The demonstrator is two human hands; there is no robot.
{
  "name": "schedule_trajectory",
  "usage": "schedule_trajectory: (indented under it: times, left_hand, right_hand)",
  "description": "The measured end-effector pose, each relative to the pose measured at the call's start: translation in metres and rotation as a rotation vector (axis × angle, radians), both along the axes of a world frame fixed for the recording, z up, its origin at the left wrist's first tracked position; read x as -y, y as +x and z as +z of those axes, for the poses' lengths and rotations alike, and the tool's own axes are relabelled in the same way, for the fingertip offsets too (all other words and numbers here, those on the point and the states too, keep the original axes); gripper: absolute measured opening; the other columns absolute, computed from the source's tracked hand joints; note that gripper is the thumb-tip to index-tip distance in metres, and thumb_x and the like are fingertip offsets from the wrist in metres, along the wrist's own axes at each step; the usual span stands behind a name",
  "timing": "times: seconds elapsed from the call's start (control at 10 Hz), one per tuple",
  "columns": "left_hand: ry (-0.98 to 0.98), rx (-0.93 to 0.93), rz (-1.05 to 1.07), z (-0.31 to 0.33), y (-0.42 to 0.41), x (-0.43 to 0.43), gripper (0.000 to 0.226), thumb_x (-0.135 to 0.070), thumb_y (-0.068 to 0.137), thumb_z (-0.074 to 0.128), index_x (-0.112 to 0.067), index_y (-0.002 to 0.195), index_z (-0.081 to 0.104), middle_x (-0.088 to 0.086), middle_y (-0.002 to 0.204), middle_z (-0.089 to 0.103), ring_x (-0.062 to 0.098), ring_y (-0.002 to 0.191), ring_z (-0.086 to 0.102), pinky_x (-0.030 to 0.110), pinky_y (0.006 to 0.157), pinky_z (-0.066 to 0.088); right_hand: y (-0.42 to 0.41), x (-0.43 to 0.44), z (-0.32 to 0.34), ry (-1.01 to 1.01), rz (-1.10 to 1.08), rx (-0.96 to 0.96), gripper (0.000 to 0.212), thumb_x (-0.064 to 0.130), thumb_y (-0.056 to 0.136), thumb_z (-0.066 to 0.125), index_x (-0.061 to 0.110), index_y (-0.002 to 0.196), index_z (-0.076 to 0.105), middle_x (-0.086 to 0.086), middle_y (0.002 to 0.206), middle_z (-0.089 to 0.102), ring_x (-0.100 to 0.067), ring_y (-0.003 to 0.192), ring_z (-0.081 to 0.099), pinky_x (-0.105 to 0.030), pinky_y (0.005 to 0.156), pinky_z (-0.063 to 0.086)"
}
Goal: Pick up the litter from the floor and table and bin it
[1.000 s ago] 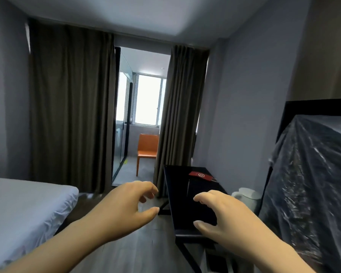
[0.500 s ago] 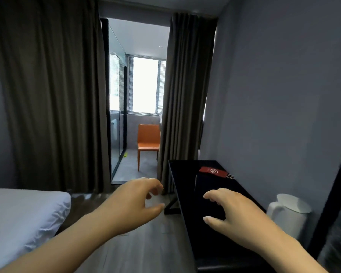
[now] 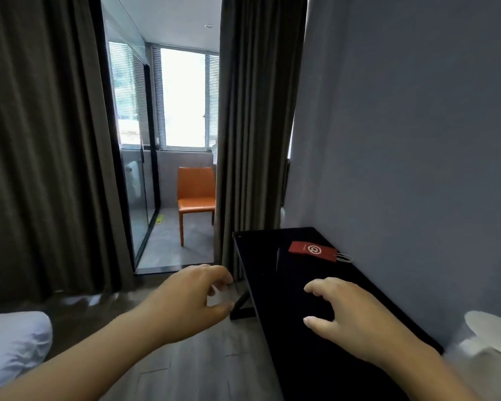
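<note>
The person stands by a long black table (image 3: 266, 256) that runs along the grey wall (image 3: 402, 140). Both arms reach out in front. The left hand (image 3: 191, 299) hangs in the air over the grey wood floor (image 3: 203, 360), just beside the table's left edge. Its fingers are bent a little and it holds nothing. The right hand (image 3: 350, 316) is above the table top, palm down, with loose fingers, and it holds nothing too. I cannot tell if it touches the table.

A small red paper bag (image 3: 313, 250) lies flat on the far part of the table, close to the wall and well ahead of the right hand. It has a white round mark on it, and its thin handles point to the right.

A blurry white jug (image 3: 486, 342) sits low on the right. The corner of a white bed (image 3: 12, 342) shows low on the left. Dark curtains (image 3: 41, 140) hang on both sides of a doorway — behind it an orange chair (image 3: 195, 195) stands under a bright window (image 3: 182, 96).
</note>
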State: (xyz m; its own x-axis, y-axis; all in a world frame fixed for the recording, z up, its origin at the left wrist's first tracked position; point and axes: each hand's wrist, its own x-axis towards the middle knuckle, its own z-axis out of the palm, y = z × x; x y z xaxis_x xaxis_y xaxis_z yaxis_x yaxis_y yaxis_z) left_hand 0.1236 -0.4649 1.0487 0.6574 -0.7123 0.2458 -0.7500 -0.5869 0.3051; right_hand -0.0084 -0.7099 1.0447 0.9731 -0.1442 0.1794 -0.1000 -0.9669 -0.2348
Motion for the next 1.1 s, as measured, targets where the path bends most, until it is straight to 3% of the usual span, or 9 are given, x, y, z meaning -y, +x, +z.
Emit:
schedule_trajectory:
  times: [0.4,0.9,1.1]
  left_hand:
    - [0.036,-0.074,-0.174,-0.017,0.256,0.079,0.037,-0.046,0.084,0.061,-0.036,0.119,0.055,-0.02,0.108,0.057,-0.004,0.096,0.055,0.014,0.083,0.048]
    - [0.146,-0.181,-0.194,-0.077,0.491,0.198,0.039,-0.044,0.083,0.063,-0.031,0.12,0.056,-0.015,0.11,0.06,0.002,0.099,0.058,0.021,0.082,0.05]
    - [0.218,-0.221,-0.185,-0.1,0.605,0.293,0.038,-0.041,0.084,0.062,-0.03,0.12,0.057,-0.015,0.112,0.061,0.003,0.1,0.058,0.019,0.084,0.048]
  right_hand:
    - [0.215,0.067,-0.036,0.088,-0.248,-0.106,0.053,0.052,0.082,0.061,0.036,0.131,0.049,0.018,0.126,0.054,0.003,0.112,0.051,-0.014,0.087,0.041]
    - [0.443,0.211,-0.122,0.152,-0.417,-0.281,0.053,0.044,0.081,0.067,0.031,0.13,0.052,0.012,0.124,0.056,-0.004,0.112,0.054,-0.015,0.082,0.039]
    - [0.556,0.31,-0.162,0.187,-0.474,-0.327,0.059,0.042,0.079,0.068,0.024,0.133,0.05,0.004,0.131,0.055,-0.012,0.119,0.052,-0.023,0.095,0.043]
